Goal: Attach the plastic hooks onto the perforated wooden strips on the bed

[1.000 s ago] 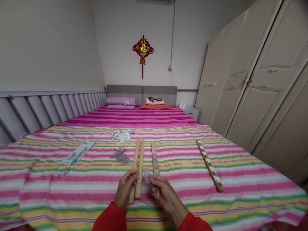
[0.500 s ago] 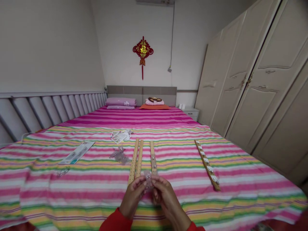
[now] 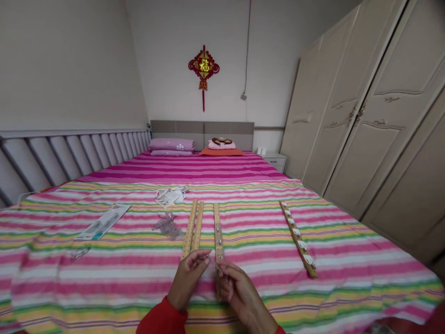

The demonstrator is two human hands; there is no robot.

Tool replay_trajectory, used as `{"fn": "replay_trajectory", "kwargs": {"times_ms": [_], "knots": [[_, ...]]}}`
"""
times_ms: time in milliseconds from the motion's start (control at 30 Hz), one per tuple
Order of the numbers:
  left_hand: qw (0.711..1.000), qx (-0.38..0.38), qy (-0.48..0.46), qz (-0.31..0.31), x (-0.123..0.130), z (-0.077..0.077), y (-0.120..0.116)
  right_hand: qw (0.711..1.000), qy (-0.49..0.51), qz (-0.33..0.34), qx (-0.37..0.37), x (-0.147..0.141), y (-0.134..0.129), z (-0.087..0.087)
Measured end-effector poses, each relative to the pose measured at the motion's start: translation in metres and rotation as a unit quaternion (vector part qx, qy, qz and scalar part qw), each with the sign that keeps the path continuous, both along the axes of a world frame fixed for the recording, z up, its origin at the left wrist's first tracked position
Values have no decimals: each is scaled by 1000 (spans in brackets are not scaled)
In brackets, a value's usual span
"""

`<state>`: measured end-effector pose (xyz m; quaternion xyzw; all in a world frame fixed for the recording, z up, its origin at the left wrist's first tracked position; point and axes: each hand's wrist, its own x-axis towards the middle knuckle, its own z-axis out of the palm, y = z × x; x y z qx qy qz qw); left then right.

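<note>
My left hand (image 3: pixel 193 273) and my right hand (image 3: pixel 238 288) are close together, both pinching a small clear plastic card (image 3: pixel 213 263) between thumbs and fingers. It is turned nearly edge-on, so its details are hard to make out. Just beyond and partly under the hands lies a wooden strip (image 3: pixel 217 213) bearing clear cards with shiny studs. Left of it, two wooden strips with rows of holes (image 3: pixel 189 227) lie side by side, their near ends behind my left hand. Further left is a small heap of similar clear pieces (image 3: pixel 168 226).
Striped bedding (image 3: pixel 250 241) spreads under everything. Right, another wooden strip (image 3: pixel 298 239) carries several white pieces. Left lie a long clear package (image 3: pixel 104 222) and a thin wire-like item (image 3: pixel 80 252). White frame-like cards (image 3: pixel 171 196) lie further back. A wardrobe (image 3: pixel 375 120) stands right.
The clear card has turned from facing me to nearly edge-on between my fingers. Both hands stay close together. The view has shifted slightly.
</note>
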<state>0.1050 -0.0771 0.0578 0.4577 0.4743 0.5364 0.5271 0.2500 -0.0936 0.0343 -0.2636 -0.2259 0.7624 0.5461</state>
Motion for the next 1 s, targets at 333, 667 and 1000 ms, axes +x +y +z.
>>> {"fn": "replay_trajectory", "kwargs": {"times_ms": [333,667,1000], "knots": [[992,-91,-90,9,12,-7,6,997,-13,-61,-49,7,16,10],[896,-264,-353,54,37,6,19,972,-175,-145,53,-1,35,2],[974,-128,-174,-61,32,0,39,963,-213,-130,99,9,67,6]]}}
